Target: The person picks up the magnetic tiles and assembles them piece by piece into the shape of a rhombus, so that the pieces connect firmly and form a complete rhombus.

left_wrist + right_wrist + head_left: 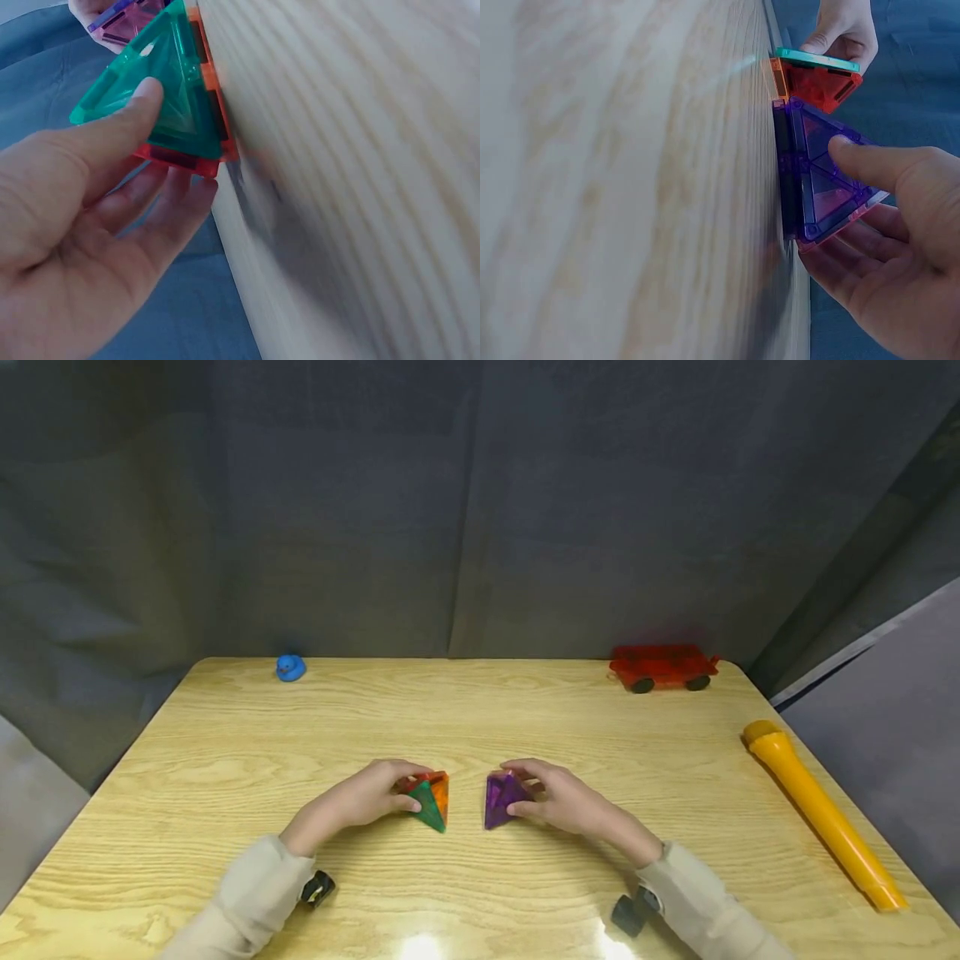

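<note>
My left hand (378, 793) pinches a small group of translucent triangular magnetic tiles (428, 802), green, orange and red, joined in a pyramid-like shape. Thumb on the green face, fingers on the red one, as the left wrist view shows. Opposite it, my right hand (558, 797) grips a second group of triangular magnetic tiles (829, 172), mostly purple with a pinkish-red face below. In the head view a narrow gap separates the two groups near the middle of the table. Both sit at or very close to the tabletop; exact contact is hard to tell.
A blue rubber duck (290, 667) stands at the table's back left. At the back right is a red translucent wheeled car base (663, 667). A yellow-orange microphone-shaped tube (825, 814) lies along the right edge of the wooden table (450, 710). Dark curtain (337, 527) hangs behind.
</note>
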A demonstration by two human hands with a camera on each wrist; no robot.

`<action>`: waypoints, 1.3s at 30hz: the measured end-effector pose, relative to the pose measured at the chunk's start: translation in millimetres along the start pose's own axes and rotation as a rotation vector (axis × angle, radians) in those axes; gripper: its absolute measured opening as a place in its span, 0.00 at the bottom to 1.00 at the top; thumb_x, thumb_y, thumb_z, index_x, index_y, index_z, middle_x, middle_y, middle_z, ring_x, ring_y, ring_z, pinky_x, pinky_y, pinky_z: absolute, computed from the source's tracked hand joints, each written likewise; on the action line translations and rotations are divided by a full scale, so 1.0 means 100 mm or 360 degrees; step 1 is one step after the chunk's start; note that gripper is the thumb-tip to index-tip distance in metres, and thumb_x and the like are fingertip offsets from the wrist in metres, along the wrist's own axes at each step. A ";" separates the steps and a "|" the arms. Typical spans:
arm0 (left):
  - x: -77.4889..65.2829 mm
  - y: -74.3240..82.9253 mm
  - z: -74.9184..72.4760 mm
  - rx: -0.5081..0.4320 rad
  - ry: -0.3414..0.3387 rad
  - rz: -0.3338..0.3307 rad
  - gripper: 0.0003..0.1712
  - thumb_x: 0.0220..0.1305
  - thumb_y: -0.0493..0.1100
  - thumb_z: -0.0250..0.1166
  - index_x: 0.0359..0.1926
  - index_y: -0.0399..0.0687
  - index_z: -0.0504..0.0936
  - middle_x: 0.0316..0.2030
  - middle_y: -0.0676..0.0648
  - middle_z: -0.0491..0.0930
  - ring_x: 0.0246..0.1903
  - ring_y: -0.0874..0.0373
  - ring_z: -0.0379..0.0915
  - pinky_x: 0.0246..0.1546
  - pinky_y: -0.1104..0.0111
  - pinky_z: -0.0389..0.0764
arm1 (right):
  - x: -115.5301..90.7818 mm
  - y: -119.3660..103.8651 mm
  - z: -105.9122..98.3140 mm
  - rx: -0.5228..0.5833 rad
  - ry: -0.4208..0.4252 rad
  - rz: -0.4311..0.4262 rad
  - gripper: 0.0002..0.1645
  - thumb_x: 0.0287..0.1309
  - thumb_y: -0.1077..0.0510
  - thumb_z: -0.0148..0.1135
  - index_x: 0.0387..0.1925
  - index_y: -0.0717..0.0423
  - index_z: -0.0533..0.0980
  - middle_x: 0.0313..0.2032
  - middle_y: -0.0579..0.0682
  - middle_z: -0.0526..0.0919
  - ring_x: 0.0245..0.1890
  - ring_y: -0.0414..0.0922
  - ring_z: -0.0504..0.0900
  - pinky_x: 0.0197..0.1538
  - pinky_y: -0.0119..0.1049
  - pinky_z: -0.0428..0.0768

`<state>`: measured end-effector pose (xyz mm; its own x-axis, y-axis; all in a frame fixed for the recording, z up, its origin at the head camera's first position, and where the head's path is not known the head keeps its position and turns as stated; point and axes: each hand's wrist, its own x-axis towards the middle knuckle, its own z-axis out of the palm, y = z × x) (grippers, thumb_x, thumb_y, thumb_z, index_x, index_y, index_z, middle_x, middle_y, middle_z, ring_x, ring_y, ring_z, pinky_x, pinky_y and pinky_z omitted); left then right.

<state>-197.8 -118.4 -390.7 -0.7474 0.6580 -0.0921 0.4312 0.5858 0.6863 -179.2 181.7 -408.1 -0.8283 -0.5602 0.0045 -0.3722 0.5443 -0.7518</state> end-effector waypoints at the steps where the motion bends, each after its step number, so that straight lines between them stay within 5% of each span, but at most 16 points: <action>1: 0.01 0.01 0.01 -0.0002 0.0002 0.0002 0.27 0.62 0.37 0.63 0.61 0.32 0.71 0.53 0.35 0.76 0.50 0.47 0.75 0.50 0.59 0.77 | 0.01 0.00 0.00 0.0004 -0.0004 -0.0003 0.33 0.60 0.60 0.63 0.64 0.66 0.64 0.59 0.62 0.72 0.57 0.59 0.74 0.54 0.42 0.77; 39: 0.30 0.15 0.21 0.0062 0.0056 0.0069 0.23 0.64 0.38 0.61 0.59 0.32 0.74 0.55 0.36 0.76 0.54 0.45 0.73 0.56 0.54 0.73 | 0.11 -0.01 0.03 0.0029 -0.0012 -0.0003 0.26 0.62 0.59 0.61 0.62 0.56 0.71 0.57 0.55 0.75 0.57 0.54 0.74 0.55 0.44 0.76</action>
<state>-202.6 -79.9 -398.5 -0.7446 0.6665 -0.0368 0.4826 0.5756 0.6602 -186.9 173.3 -409.3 -0.8245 -0.5658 0.0013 -0.3661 0.5318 -0.7636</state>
